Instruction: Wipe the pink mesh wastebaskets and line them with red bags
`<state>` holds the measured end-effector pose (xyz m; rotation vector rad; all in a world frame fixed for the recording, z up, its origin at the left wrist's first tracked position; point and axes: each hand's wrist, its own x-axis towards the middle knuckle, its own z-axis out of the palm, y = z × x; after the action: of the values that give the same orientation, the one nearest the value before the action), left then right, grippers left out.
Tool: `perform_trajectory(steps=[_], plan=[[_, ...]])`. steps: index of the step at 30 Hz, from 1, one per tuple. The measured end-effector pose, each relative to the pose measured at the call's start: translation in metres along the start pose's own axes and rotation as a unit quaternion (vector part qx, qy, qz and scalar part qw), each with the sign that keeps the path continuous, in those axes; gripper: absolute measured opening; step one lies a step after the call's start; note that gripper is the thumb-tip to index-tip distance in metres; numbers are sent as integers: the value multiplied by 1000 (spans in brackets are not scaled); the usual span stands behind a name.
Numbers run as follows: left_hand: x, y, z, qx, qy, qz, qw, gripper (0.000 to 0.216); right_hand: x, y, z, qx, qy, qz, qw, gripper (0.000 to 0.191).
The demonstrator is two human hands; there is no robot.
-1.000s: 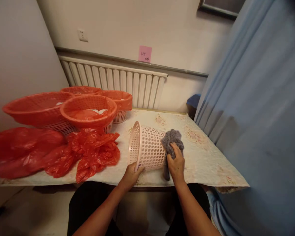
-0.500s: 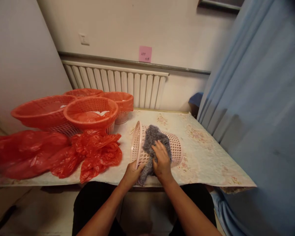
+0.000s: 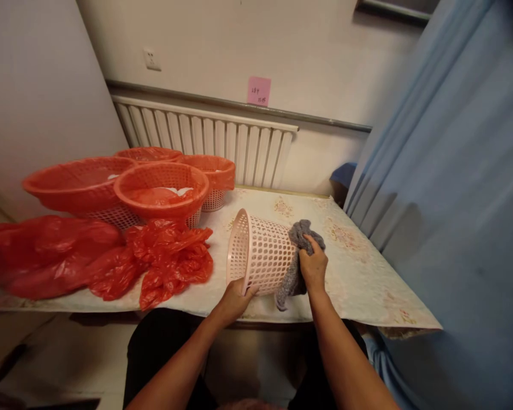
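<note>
A pale pink perforated plastic basket (image 3: 268,250) lies on its side on the table, its mouth facing left. My left hand (image 3: 235,300) grips the near part of its rim, thumb outside. With my right hand (image 3: 313,265) I press a grey cloth (image 3: 301,234) against the basket's base end at the right. The cloth drapes over that end and hangs down toward the table's front edge. It hides the bottom of the basket.
Several baskets lined with red bags, such as the front one (image 3: 161,191), stand at the back left. Loose red plastic bags (image 3: 171,259) lie before them on the flower-patterned tablecloth (image 3: 367,279). A radiator (image 3: 222,136) is behind; a blue curtain (image 3: 444,171) hangs at the right.
My right hand and the grey cloth have slid right, from the basket's middle to its base end. My left hand still holds the rim. The view has shifted slightly.
</note>
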<state>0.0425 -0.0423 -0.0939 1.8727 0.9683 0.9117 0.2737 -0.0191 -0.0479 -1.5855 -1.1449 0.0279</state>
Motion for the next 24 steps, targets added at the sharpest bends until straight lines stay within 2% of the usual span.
perform_trajectory(steps=[4,8,11,17,21,24], plan=[[3,-4,-3,-1,-7,3,1000,36,3,-56,20,64,-111,-64,990,48],[5,-15,-6,-30,0,-5,1000,42,-10,-89,43,111,-185,-206,954,52],[5,-22,-7,-72,-2,28,997,54,-20,-88,51,111,-170,-265,943,55],[8,-22,1,-123,-11,67,990,75,-40,-74,39,97,-148,-300,937,54],[10,-22,3,-121,5,56,991,75,-69,-66,34,87,-124,-305,940,55],[11,-22,0,-104,14,27,994,77,-97,-48,39,83,-107,-312,940,55]])
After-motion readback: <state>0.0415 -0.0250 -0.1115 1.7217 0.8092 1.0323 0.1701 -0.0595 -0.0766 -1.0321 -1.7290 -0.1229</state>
